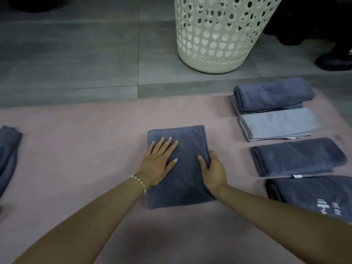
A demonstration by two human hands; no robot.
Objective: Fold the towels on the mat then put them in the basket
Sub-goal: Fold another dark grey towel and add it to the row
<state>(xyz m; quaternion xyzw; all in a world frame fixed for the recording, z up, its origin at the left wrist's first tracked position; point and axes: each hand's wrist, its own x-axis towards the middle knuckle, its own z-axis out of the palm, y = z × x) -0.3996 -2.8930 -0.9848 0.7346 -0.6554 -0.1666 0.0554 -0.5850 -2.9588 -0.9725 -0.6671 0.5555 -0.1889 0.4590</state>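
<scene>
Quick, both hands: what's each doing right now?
Left hand: open, flat on the dark grey towel.
Right hand: grips that towel's right edge.

Fingers of my right hand [214, 173] vanish under the folded towel [182, 168]; the frame's top crops the basket [215, 35].

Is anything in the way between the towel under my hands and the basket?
Nothing visible. Only bare mat and floor lie between the towel and the basket; the other folded towels sit off to the right.
</scene>
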